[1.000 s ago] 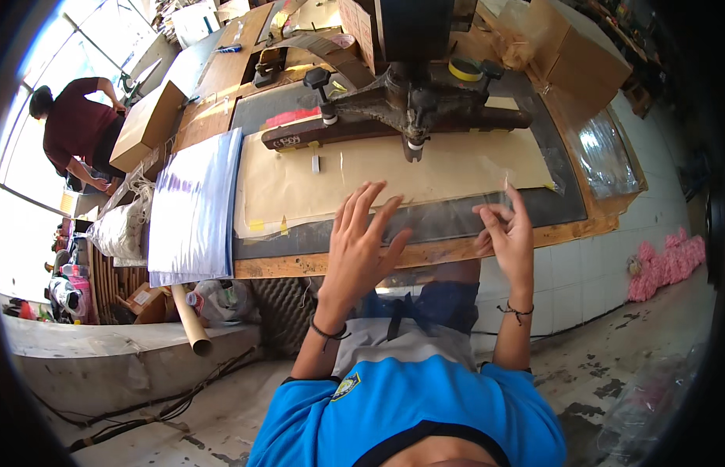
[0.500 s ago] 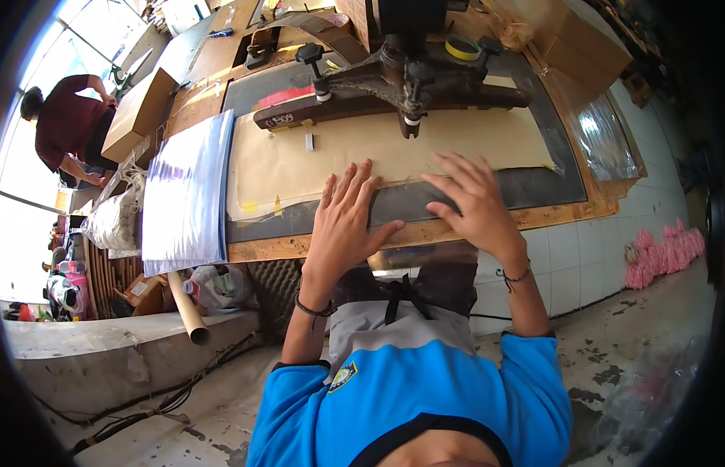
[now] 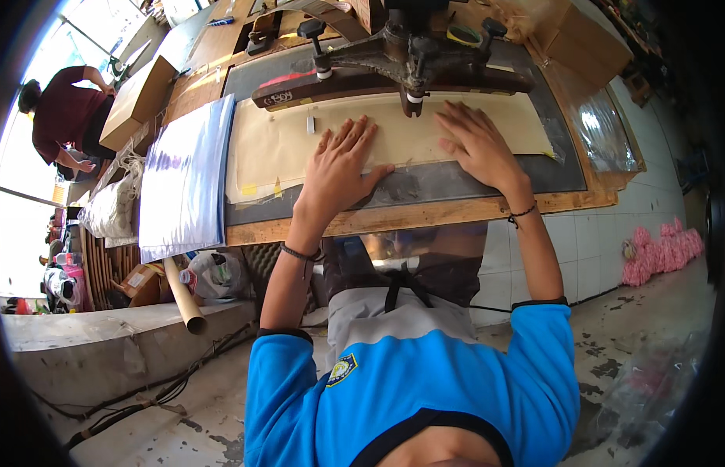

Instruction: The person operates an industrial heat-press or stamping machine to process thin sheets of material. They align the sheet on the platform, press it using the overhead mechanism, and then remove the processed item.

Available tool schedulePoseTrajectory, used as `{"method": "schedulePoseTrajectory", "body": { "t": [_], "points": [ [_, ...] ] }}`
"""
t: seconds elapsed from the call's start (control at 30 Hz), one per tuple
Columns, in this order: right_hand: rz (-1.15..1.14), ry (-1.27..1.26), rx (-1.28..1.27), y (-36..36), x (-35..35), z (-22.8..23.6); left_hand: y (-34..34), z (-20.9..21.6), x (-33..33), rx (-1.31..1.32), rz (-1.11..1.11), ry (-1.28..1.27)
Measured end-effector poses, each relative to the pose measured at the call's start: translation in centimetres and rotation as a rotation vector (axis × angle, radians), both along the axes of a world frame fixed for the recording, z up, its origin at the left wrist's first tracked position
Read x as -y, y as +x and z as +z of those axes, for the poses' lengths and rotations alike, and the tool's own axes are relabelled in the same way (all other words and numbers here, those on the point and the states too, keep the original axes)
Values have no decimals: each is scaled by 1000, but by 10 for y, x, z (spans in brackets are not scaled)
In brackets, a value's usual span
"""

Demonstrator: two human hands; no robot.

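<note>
A long tan sheet (image 3: 273,156) lies on a dark grey mat (image 3: 432,185) at the near side of the wooden table, with small yellow tape pieces at its edges. My left hand (image 3: 339,163) rests flat on the sheet's near middle, fingers stretched and thumb apart. Further right, my right hand (image 3: 485,149) is over the sheet with its fingers extended, holding nothing; whether its palm touches cannot be told. Just beyond both hands, a dark press bar (image 3: 362,88) under a metal bracket (image 3: 386,56) spans the sheet and hides part of it.
Clear plastic sheets (image 3: 185,183) lie stacked to the left, overhanging the table's edge. Cardboard boxes stand left (image 3: 137,101) and far right (image 3: 584,43). A person in a dark red shirt (image 3: 63,109) is at far left. A pink bundle (image 3: 662,254) lies on the floor.
Both hands have moved forward, away from me, further onto the tan sheet. My right hand has gone from the sheet's near edge to close by the press bar.
</note>
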State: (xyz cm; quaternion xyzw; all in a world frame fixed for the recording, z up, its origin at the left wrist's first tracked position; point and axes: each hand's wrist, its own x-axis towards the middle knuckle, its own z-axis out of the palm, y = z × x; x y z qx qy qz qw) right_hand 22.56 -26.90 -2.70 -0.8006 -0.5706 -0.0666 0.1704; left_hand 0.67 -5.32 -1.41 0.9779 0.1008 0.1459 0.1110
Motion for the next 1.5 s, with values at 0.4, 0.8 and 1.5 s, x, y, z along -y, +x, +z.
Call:
{"method": "schedulePoseTrajectory", "body": {
  "t": [0.4, 0.8, 1.5],
  "points": [
    [-53, -136, -128, 16, -4, 10, 8, -7, -24, -40, 92, 80],
    [10, -37, -149, 28, -26, 11, 14, -9, -46, 22, 179, 78],
    [-18, 88, -78, 55, -20, -11, 26, -13, -58, -27, 223, 9]
  ]
}}
